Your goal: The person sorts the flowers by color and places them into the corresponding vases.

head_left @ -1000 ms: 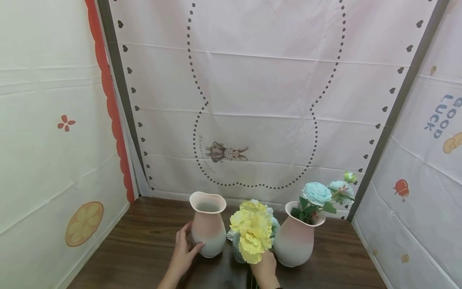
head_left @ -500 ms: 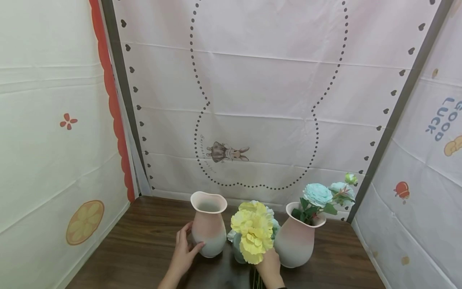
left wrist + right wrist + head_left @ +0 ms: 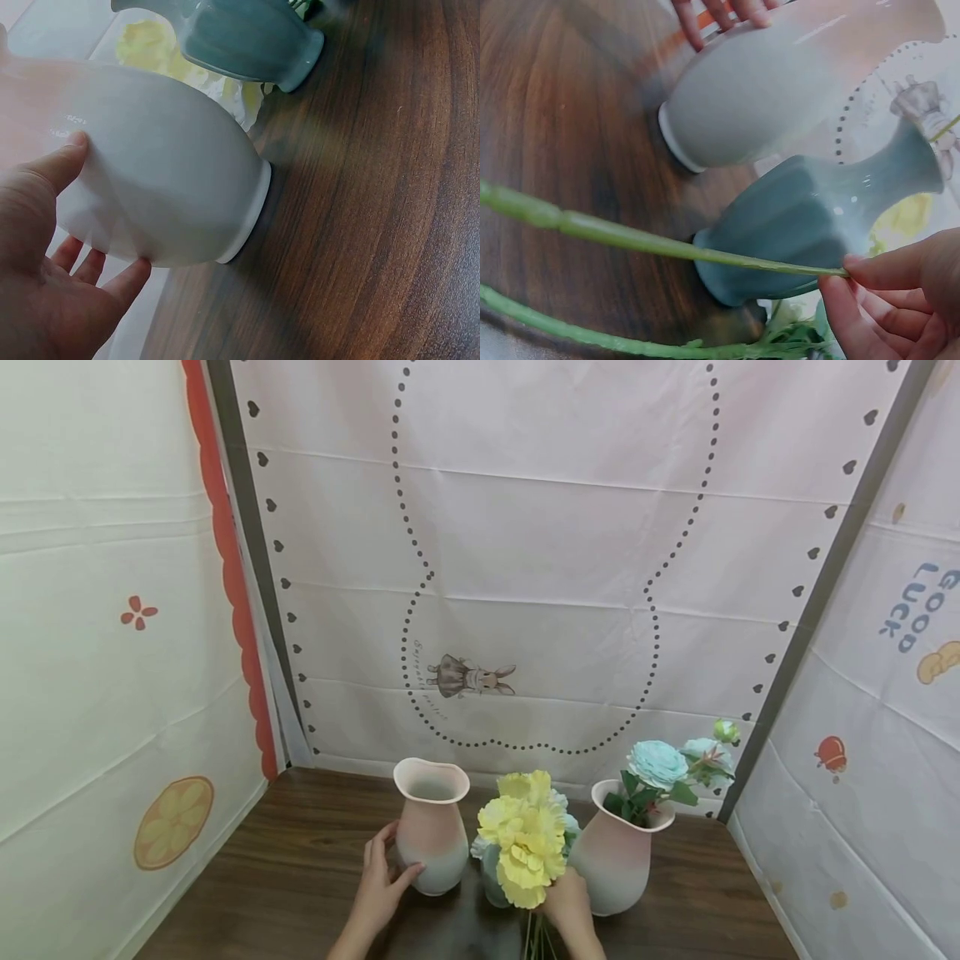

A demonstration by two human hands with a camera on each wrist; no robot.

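A pink-to-white vase (image 3: 433, 835) with a wavy rim stands upright at left. My left hand (image 3: 378, 881) holds its lower side, thumb in front and fingers curved around the left; the left wrist view shows the thumb and fingertips on the vase wall. Nearby, a smaller blue-green vase (image 3: 802, 225) is partly hidden by yellow flowers (image 3: 525, 839) in the head view. My right hand (image 3: 567, 897) is just beside these blooms. In the right wrist view its thumb and forefinger pinch a green flower stem (image 3: 645, 241); which bloom it belongs to is unclear. Another stem (image 3: 615, 337) runs below.
Right of the yellow flowers, a second pink-to-white vase (image 3: 618, 868) holds light-blue flowers (image 3: 658, 764) with green leaves. Everything stands on a dark wooden table (image 3: 300, 860). Printed cloth (image 3: 525, 552) hangs at the back and both sides.
My right hand has shifted a little to the right, and the stems below the yellow flowers now show spread apart. The left hand and its vase have stayed in place.
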